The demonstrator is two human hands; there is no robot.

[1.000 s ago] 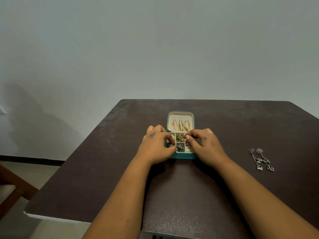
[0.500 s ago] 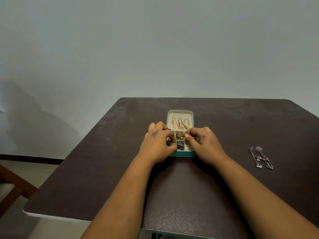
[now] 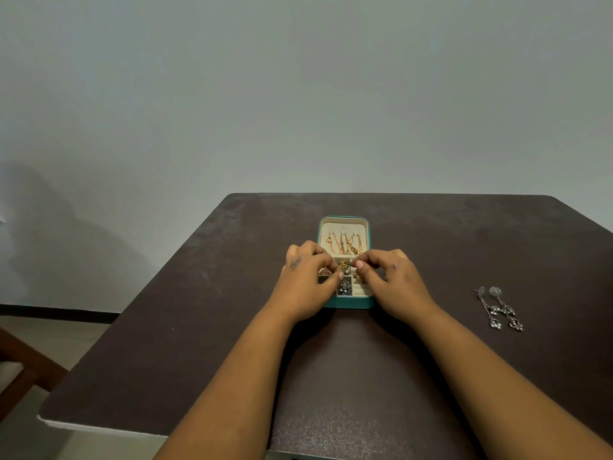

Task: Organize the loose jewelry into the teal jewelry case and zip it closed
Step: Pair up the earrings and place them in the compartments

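The teal jewelry case (image 3: 348, 303) lies open in the middle of the dark table, its cream lid lying flat behind it with gold chains (image 3: 345, 244) hung inside. Small pieces fill its front compartments. My left hand (image 3: 306, 283) rests on the case's left side, fingers curled over the left compartments. My right hand (image 3: 393, 280) is over the right side, thumb and forefinger pinched together above a middle compartment; whether they hold a small piece is too small to tell. A pair of long silver earrings (image 3: 501, 308) lies loose on the table to the right.
The dark table (image 3: 199, 327) ends at a pale front edge near me and at a grey wall behind. A wooden chair part (image 3: 20, 370) shows at the lower left, beyond the table's left edge.
Both hands stay on the case; the fingertips have shifted slightly over the compartments. The earrings have not moved.
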